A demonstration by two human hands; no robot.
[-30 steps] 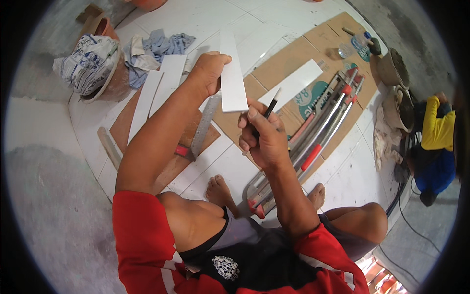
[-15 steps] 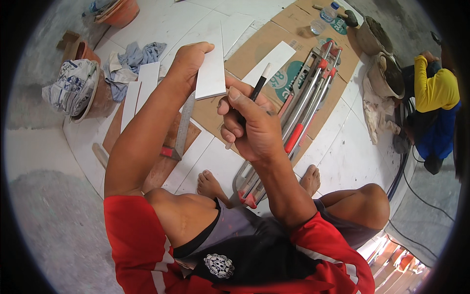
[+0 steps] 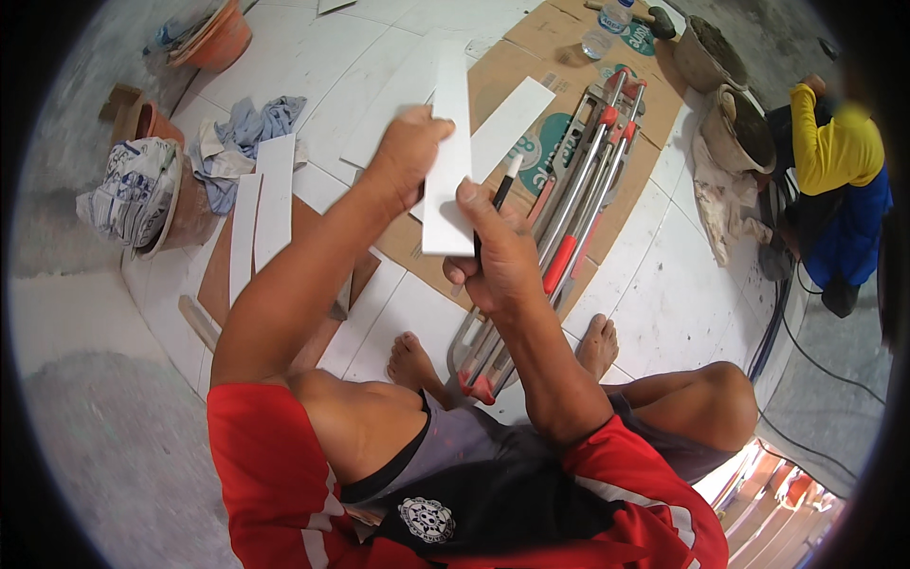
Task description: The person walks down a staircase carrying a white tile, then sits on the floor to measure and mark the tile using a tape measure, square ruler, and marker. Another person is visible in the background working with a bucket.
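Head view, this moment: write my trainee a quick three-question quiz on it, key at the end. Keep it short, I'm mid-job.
1. Which hand holds the black pen?
2. True or false: the left hand grips a bottle.
3. Fill the blank: the far end of the tile cutter lies over brown ______.

Key:
1. The right hand.
2. False; it grips a white strip.
3. cardboard.
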